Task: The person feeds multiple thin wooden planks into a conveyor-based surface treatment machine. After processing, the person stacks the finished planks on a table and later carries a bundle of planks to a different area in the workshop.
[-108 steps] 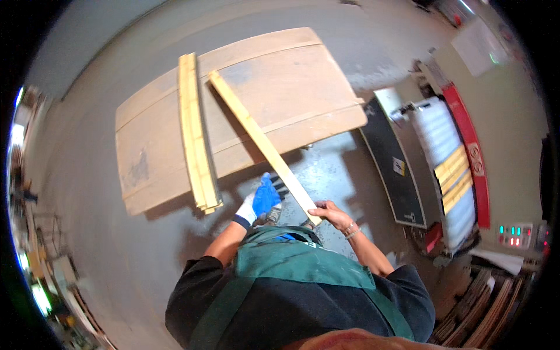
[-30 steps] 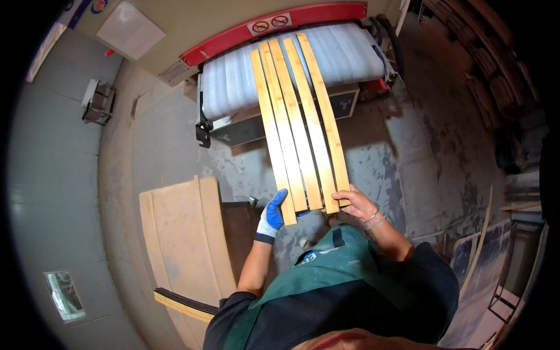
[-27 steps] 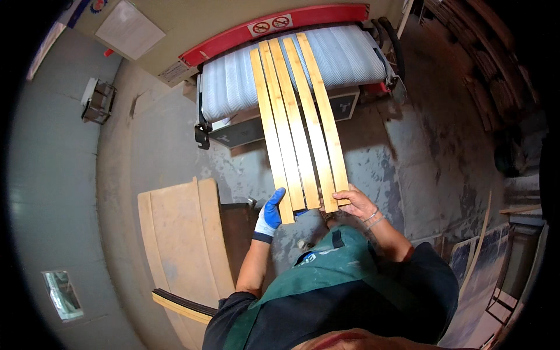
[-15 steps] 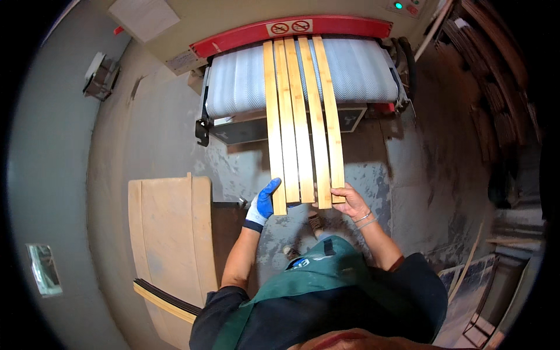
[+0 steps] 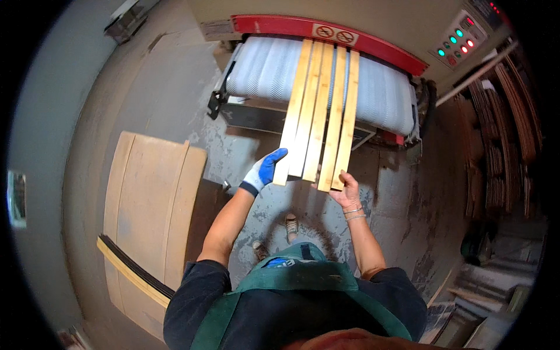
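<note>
Several long, pale bamboo strips (image 5: 318, 116) lie side by side, their far ends on the white belt (image 5: 256, 73) under the red bar of a machine. Their near ends stick out over the belt's front edge toward me. My left hand (image 5: 266, 170), in a blue and white glove, grips the outer left edge, thumb along the top. Bare, with bands at the wrist, my right hand (image 5: 346, 191) holds the right-hand strips near their ends, thumb on top. The fingers of both hands are partly hidden under the strips.
The machine's red bar (image 5: 385, 48) crosses above the belt. A control panel (image 5: 458, 44) with lit buttons is at the upper right. On my left stands a tan board (image 5: 146, 192) with dark and pale strips (image 5: 131, 265) on it. Stacked brown pieces (image 5: 513, 111) line the right side.
The view has swung to the right, bringing the control panel further into sight. The strips' near ends and both hands look somewhat closer to the belt; both hands keep their hold.
</note>
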Motion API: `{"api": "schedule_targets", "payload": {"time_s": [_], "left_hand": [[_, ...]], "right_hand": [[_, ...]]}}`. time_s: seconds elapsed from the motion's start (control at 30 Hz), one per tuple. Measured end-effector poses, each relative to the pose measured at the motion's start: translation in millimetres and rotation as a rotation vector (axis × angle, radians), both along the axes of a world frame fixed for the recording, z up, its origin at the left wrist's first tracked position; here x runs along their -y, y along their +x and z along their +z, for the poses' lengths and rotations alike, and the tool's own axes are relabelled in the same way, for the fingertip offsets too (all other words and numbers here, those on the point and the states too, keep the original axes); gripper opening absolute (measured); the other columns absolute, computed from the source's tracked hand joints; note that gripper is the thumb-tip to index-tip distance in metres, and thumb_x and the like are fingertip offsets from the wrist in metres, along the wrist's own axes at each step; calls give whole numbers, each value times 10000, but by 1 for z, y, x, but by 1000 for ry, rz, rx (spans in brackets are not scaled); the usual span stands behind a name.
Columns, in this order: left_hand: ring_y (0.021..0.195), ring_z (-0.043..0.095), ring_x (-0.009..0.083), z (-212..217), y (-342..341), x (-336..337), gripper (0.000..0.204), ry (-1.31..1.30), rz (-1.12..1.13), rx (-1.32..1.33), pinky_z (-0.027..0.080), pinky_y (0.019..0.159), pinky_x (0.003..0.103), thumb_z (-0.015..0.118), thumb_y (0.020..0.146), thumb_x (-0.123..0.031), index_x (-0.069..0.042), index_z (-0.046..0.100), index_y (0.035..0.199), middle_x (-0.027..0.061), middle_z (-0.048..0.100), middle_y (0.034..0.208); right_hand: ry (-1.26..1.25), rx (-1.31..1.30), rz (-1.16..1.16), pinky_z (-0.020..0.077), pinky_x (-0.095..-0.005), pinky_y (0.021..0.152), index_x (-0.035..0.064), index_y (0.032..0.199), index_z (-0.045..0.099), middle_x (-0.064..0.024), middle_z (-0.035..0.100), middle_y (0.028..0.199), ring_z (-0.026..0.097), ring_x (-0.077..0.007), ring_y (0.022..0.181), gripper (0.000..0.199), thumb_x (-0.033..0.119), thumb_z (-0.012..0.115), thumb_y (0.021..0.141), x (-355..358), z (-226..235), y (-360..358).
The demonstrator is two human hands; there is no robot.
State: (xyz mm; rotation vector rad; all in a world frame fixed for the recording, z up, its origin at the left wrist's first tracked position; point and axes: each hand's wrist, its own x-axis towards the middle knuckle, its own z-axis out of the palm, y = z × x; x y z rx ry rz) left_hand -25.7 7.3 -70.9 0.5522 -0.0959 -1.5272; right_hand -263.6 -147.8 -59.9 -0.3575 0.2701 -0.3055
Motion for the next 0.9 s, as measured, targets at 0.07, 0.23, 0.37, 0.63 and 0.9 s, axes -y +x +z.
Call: {"api": "schedule_targets", "payload": {"time_s": [0.07, 0.23, 0.37, 0.63, 0.9], "left_hand": [[1247, 538, 353, 2, 3, 2, 585, -58, -6, -54, 427, 1048, 556, 532, 975, -356, -41, 401, 1449, 170, 512, 1408], [1145, 607, 337, -9, -6, -41, 587, -199, -38, -41, 498, 960, 520, 520, 966, -502, -99, 479, 1391, 137, 579, 1338], [1077, 643, 259, -14, -56, -129, 542, 121, 262, 104, 546, 870, 416, 454, 995, -523, -124, 518, 1355, 101, 647, 1208], [1183, 562, 211, -102, -251, -379, 491, 228, 700, -16, 488, 898, 331, 318, 1050, -442, -112, 469, 1382, 75, 548, 1370], [1192, 520, 313, -106, -394, -502, 405, 318, 1073, -27, 430, 1008, 430, 317, 1043, -286, -87, 439, 1374, 173, 525, 1340]], "right_hand": [[-13, 14, -10, 353, -716, 1029, -19, 1419, 370, -257, 519, 1345, 522, -457, 1219, 685, 303, 618, 868, 9, -8, 7], [-53, -3, -146, 353, -737, 956, 122, 1412, 457, -129, 470, 1441, 450, -402, 1283, 679, 554, 572, 901, 15, -7, 1], [182, -162, -224, 375, -581, 1049, 21, 1430, 403, -189, 439, 1452, 438, -411, 1311, 725, 541, 505, 936, -5, -14, -10], [141, -408, 1031, 545, -407, 876, -19, 1171, 577, -152, 665, 1167, 630, -294, 1112, 379, 294, 558, 959, -153, -141, 20], [-866, -131, 1756, 499, -357, 894, -53, 1220, 544, -184, 605, 1224, 609, -257, 1069, 755, 584, 681, 840, -528, -5, 25]]}}
